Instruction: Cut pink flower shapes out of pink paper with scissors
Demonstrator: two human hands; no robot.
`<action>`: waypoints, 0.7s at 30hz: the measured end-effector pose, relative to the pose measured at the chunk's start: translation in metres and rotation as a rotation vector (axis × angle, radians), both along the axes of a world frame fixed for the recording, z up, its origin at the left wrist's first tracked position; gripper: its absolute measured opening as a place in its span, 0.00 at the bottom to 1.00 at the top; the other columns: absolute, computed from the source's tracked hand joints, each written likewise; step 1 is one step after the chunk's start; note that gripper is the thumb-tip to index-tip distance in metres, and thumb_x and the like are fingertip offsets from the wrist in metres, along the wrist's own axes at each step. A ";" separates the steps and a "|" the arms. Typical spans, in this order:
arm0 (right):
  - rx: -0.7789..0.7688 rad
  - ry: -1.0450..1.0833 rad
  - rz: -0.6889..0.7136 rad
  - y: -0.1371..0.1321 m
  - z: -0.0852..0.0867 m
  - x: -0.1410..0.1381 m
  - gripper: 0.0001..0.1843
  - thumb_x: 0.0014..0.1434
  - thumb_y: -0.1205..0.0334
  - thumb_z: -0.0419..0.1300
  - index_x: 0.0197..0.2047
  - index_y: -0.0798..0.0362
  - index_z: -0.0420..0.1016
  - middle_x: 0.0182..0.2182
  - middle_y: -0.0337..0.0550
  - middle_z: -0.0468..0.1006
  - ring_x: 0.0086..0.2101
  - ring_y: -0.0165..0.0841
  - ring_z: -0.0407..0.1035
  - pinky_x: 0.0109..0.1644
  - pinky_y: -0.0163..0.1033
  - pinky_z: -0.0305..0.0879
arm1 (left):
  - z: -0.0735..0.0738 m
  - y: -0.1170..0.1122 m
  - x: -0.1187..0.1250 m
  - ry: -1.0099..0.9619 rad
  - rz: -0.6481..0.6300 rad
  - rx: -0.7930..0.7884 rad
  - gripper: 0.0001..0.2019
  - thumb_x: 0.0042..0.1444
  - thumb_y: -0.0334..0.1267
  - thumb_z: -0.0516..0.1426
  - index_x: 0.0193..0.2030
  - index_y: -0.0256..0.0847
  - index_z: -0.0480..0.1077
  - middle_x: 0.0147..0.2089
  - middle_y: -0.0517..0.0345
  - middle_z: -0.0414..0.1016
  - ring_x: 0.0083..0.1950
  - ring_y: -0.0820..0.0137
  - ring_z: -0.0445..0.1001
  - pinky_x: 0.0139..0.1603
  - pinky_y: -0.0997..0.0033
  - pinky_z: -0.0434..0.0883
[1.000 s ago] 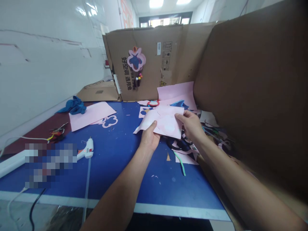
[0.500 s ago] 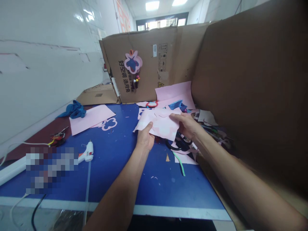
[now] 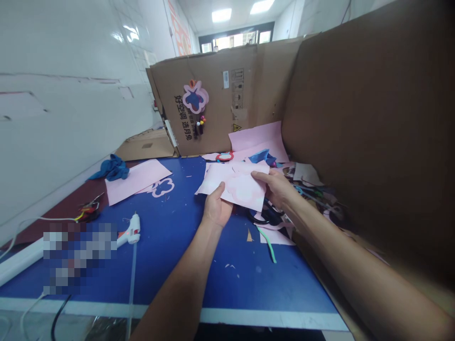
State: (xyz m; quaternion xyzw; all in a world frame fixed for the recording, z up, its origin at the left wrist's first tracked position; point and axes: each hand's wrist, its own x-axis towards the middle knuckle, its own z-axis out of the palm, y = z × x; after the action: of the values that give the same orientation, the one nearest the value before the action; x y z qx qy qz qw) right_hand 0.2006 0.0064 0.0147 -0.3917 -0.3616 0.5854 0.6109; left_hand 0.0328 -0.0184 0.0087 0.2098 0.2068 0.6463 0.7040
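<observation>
Both my hands hold a pink paper sheet (image 3: 236, 182) with a cut edge above the blue table (image 3: 185, 246). My left hand (image 3: 216, 208) pinches its lower left edge, thumb on top. My right hand (image 3: 275, 187) grips its right side, fingers closed on the paper. Black-handled scissors (image 3: 265, 215) lie on the table just under my right hand, partly hidden by the sheet.
A white glue gun (image 3: 130, 232) lies at the left with its cord. A pink sheet (image 3: 137, 175), a pink flower outline (image 3: 161, 187) and a blue cloth (image 3: 112, 168) are farther left. Cardboard walls (image 3: 355, 118) stand behind and right, one bearing a flower ornament (image 3: 195, 97). Paper scraps lie beside the scissors.
The sheet and both hands have stayed nearly in place; my right hand slid slightly left along the paper. The camera tilted a little, shifting the scene.
</observation>
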 end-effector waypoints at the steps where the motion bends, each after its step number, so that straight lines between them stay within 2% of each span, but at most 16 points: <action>1: 0.001 -0.006 -0.002 0.000 0.000 0.000 0.12 0.54 0.69 0.70 0.43 0.53 0.82 0.37 0.47 0.89 0.35 0.41 0.83 0.43 0.45 0.83 | 0.000 0.000 0.000 0.007 0.012 -0.003 0.23 0.64 0.29 0.58 0.66 0.32 0.71 0.63 0.40 0.79 0.69 0.53 0.73 0.73 0.50 0.67; 7: 0.017 -0.063 -0.022 0.005 -0.003 0.007 0.15 0.51 0.66 0.73 0.44 0.52 0.82 0.37 0.46 0.89 0.34 0.42 0.83 0.41 0.44 0.82 | 0.002 -0.001 -0.003 0.023 0.017 0.070 0.26 0.59 0.28 0.59 0.66 0.38 0.72 0.63 0.43 0.79 0.68 0.54 0.73 0.71 0.51 0.68; 10: 0.022 -0.106 -0.038 0.008 -0.004 0.015 0.16 0.51 0.65 0.74 0.44 0.51 0.83 0.38 0.46 0.89 0.33 0.41 0.83 0.38 0.42 0.81 | 0.005 0.002 -0.017 0.008 0.045 0.081 0.24 0.59 0.34 0.58 0.63 0.39 0.74 0.61 0.44 0.81 0.69 0.53 0.73 0.69 0.50 0.70; 13: 0.020 -0.162 -0.036 0.011 -0.004 0.026 0.15 0.50 0.65 0.74 0.42 0.52 0.84 0.38 0.47 0.89 0.31 0.39 0.82 0.34 0.40 0.79 | 0.006 0.014 -0.043 0.029 0.194 0.084 0.20 0.60 0.39 0.57 0.58 0.40 0.76 0.57 0.45 0.83 0.67 0.54 0.74 0.66 0.53 0.72; 16: 0.015 -0.208 -0.013 0.013 -0.006 0.035 0.14 0.49 0.66 0.75 0.41 0.53 0.85 0.38 0.47 0.89 0.31 0.39 0.81 0.34 0.40 0.80 | 0.003 0.033 -0.074 0.093 0.389 0.023 0.17 0.61 0.42 0.55 0.53 0.40 0.76 0.51 0.46 0.83 0.63 0.55 0.77 0.62 0.55 0.75; 18: 0.005 -0.235 0.005 0.014 -0.008 0.040 0.14 0.48 0.67 0.75 0.41 0.53 0.85 0.38 0.47 0.89 0.31 0.39 0.81 0.34 0.40 0.80 | 0.000 0.043 -0.092 0.259 0.510 -0.098 0.16 0.61 0.44 0.55 0.52 0.42 0.74 0.50 0.47 0.82 0.59 0.55 0.78 0.58 0.55 0.76; 20: -0.010 -0.260 0.027 0.014 -0.009 0.042 0.15 0.47 0.67 0.76 0.41 0.54 0.85 0.37 0.48 0.89 0.30 0.38 0.81 0.33 0.40 0.79 | -0.001 0.048 -0.101 0.448 0.743 -0.171 0.18 0.60 0.40 0.58 0.57 0.45 0.70 0.55 0.51 0.79 0.59 0.61 0.78 0.60 0.60 0.73; 21: -0.018 -0.272 0.040 0.014 -0.010 0.043 0.15 0.47 0.67 0.76 0.40 0.54 0.85 0.36 0.48 0.89 0.30 0.38 0.80 0.32 0.40 0.79 | 0.000 0.048 -0.102 0.529 0.838 -0.148 0.21 0.58 0.37 0.60 0.59 0.46 0.68 0.57 0.53 0.78 0.59 0.64 0.77 0.62 0.62 0.72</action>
State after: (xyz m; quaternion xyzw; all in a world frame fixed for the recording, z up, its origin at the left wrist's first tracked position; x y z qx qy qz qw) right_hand 0.2436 0.0200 0.0049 -0.4656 -0.4434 0.5424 0.5408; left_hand -0.0695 0.0297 0.0084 0.2148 0.4898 0.7819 0.3203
